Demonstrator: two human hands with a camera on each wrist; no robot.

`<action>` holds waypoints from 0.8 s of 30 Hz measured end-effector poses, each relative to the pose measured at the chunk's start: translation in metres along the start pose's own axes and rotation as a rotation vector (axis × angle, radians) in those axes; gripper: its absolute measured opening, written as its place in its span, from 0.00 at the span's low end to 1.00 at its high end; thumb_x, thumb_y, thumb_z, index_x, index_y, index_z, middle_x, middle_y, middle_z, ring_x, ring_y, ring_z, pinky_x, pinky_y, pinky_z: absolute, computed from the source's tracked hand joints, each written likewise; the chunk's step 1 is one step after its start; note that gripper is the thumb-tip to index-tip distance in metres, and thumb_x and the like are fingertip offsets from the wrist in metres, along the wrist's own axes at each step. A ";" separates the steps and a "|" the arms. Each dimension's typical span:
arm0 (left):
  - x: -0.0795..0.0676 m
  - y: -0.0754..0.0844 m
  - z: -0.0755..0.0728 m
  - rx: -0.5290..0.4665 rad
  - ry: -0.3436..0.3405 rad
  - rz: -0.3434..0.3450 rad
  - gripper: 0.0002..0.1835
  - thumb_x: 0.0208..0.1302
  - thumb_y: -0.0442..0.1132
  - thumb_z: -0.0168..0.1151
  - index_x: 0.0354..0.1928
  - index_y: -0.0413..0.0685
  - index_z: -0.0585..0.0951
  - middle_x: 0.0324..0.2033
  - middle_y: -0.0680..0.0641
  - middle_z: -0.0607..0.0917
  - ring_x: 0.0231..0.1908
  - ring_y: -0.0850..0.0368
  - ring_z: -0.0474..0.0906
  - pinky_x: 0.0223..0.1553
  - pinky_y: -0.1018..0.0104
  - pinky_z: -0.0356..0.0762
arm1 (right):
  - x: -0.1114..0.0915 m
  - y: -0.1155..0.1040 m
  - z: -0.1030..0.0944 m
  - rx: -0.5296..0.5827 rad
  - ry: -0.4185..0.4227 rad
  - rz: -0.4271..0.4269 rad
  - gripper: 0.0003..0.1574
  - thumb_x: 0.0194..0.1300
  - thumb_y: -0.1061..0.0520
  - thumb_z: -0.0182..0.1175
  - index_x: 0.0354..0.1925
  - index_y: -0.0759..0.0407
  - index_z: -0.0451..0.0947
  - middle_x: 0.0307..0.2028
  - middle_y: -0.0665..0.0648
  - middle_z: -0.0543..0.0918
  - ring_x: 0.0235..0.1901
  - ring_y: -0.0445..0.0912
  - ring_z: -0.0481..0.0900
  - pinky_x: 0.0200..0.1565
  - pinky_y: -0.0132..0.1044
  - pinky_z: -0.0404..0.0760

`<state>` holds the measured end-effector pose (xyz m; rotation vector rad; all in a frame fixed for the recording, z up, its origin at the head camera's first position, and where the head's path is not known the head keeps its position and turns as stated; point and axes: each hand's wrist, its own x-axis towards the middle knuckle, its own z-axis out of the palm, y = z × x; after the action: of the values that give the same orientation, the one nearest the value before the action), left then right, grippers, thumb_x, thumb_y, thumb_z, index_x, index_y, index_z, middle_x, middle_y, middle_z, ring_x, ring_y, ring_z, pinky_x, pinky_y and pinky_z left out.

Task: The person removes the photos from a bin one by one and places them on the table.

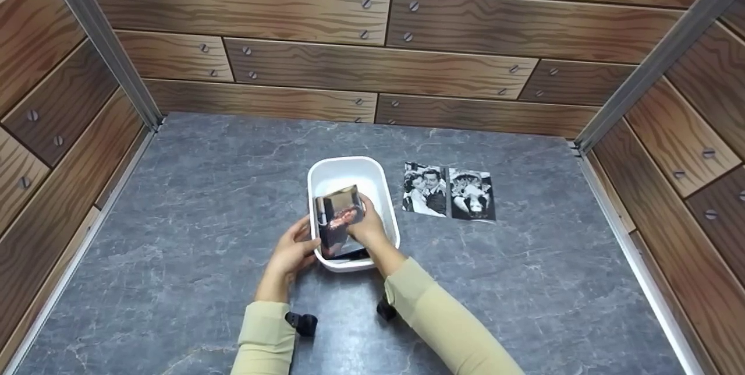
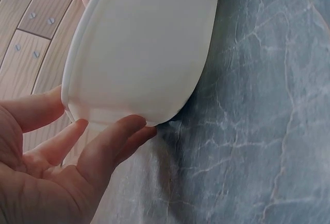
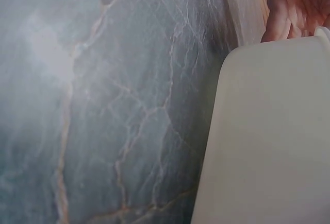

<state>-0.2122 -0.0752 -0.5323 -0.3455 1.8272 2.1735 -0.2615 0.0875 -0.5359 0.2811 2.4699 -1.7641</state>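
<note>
A white plastic tub [image 1: 392,212] stands on the grey marbled surface. My left hand [image 1: 291,250] holds its near left side; in the left wrist view the thumb is at the rim and the fingers [image 2: 116,136] touch the outer wall. Inside the tub, my right hand [image 1: 369,226] grips a glossy picture card [image 1: 337,212] with a dark image and red marking, tilted; whether it is one card or several I cannot tell. Something dark [image 1: 352,255] lies at the tub's near end. In the right wrist view the tub wall [image 3: 268,131] hides the card.
Two black-and-white photo cards, one of a couple [image 1: 425,190] and one beside it [image 1: 472,194], lie flat just right of the tub. Wood-patterned walls [image 1: 302,66] with metal corner posts [image 1: 105,43] enclose the surface at the back and sides.
</note>
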 end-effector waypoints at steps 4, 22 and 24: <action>-0.001 0.001 0.000 -0.004 -0.004 0.003 0.34 0.62 0.22 0.52 0.71 0.39 0.60 0.67 0.29 0.65 0.56 0.39 0.75 0.46 0.54 0.82 | 0.000 0.001 0.000 -0.015 -0.027 -0.027 0.58 0.37 0.80 0.56 0.70 0.60 0.59 0.58 0.72 0.74 0.45 0.55 0.73 0.29 0.31 0.73; 0.000 0.001 0.000 0.025 0.028 -0.020 0.35 0.62 0.24 0.55 0.72 0.40 0.60 0.68 0.29 0.63 0.52 0.45 0.76 0.42 0.60 0.80 | 0.028 -0.035 -0.067 0.196 0.116 -0.039 0.47 0.51 0.80 0.59 0.68 0.57 0.66 0.57 0.73 0.76 0.39 0.50 0.78 0.32 0.29 0.79; 0.000 0.001 -0.001 0.026 0.029 -0.021 0.35 0.62 0.24 0.55 0.72 0.40 0.60 0.68 0.29 0.63 0.54 0.43 0.75 0.43 0.59 0.81 | 0.035 -0.036 -0.086 0.225 0.143 -0.024 0.46 0.52 0.79 0.59 0.68 0.58 0.66 0.58 0.72 0.76 0.46 0.52 0.78 0.34 0.29 0.80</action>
<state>-0.2128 -0.0759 -0.5318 -0.3910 1.8570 2.1400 -0.3005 0.1605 -0.4805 0.4097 2.3744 -2.1044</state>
